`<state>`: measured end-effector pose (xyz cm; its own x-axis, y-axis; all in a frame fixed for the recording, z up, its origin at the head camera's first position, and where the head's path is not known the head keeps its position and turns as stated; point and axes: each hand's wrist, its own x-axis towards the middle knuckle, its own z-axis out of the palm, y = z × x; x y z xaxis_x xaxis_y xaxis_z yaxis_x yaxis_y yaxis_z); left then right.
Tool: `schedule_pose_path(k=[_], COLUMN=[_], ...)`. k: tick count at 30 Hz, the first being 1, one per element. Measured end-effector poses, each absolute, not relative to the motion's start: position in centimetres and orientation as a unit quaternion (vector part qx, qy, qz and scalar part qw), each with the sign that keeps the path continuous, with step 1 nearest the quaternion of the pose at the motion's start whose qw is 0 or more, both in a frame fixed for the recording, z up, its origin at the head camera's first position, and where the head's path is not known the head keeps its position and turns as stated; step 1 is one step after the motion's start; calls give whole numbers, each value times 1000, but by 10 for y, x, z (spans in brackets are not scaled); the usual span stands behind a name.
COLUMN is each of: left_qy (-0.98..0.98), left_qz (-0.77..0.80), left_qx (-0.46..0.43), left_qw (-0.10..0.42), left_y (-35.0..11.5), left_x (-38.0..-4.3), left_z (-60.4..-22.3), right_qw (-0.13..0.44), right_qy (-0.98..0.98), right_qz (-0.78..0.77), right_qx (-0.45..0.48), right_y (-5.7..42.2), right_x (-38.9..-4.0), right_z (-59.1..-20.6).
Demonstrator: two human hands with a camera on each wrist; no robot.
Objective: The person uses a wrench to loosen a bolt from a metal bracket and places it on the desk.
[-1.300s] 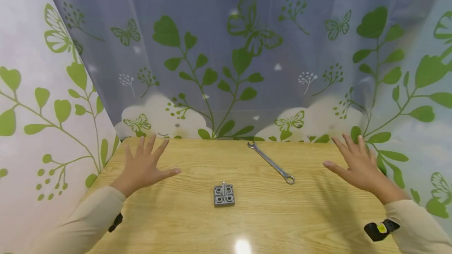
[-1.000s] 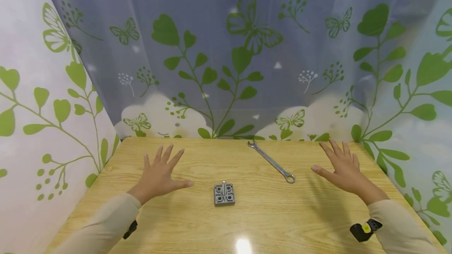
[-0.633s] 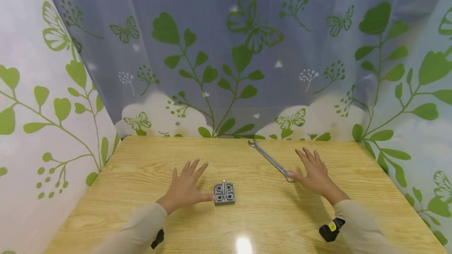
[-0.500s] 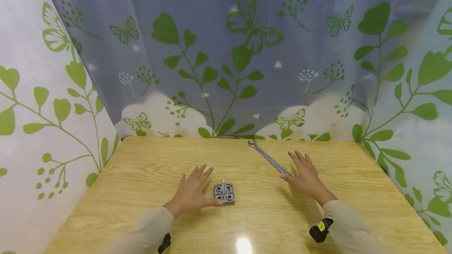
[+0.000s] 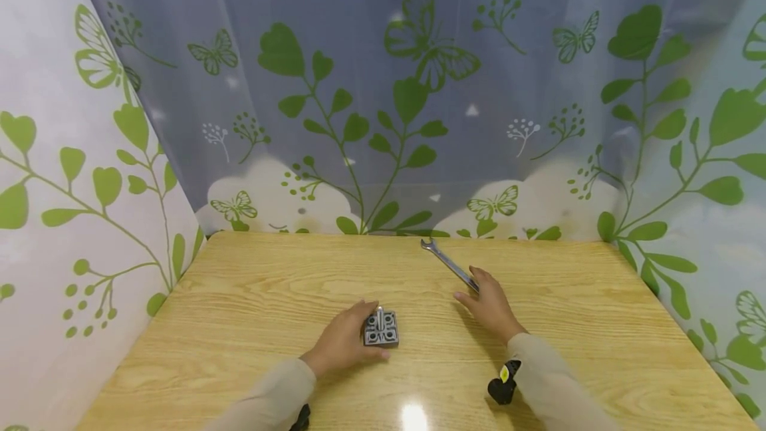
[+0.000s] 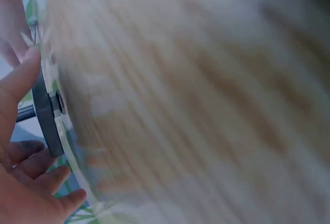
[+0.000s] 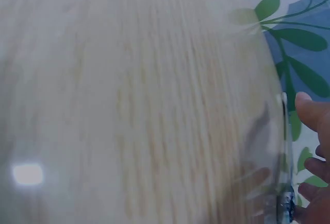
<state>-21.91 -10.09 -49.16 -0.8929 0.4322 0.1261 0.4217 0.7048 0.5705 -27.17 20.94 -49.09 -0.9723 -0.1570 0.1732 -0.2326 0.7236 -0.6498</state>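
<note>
A grey square plate (image 5: 389,335) with four-cornered outline and round recesses sits mid-table, a threaded bolt (image 6: 26,113) standing up from it. My left hand (image 5: 341,343) is around its left side, thumb at the near edge and fingers at the far edge. In the left wrist view, thumb and fingertips meet opposite ends of the plate, and a nut or bolt head (image 6: 55,103) shows beneath. Farther right lies a combination wrench (image 5: 445,260), open end pointing away. My right hand (image 5: 492,310) hovers over its ring end, hiding it, thumb and fingers spread around the shaft.
The wooden table (image 5: 269,271) has a glossy top with a bright reflection near the front. A blue-grey curtain (image 5: 359,118) with leaf and butterfly prints borders the back edge; similar printed sheets hang at both sides. A black wrist camera (image 5: 503,384) sits on the right sleeve.
Both hands have come inward and down from the table's sides. The left has closed around the plate; the right has moved left over the wrench. Plate and wrench lie where they were.
</note>
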Motion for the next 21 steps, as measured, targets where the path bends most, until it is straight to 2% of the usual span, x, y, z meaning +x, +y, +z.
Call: schedule_pose_path(k=[15, 21], left_qy=[917, 916], left_qz=[324, 326], left_qx=[232, 234], left_qw=[17, 8], left_y=[-96, -98], left_x=[-222, -223], left_z=[-490, -491], right_qw=[108, 107], right_qy=[-939, -945], right_qz=[323, 308], right_qx=[39, 20], right_y=[195, 190], right_x=[-293, -298], right_z=[-499, -499])
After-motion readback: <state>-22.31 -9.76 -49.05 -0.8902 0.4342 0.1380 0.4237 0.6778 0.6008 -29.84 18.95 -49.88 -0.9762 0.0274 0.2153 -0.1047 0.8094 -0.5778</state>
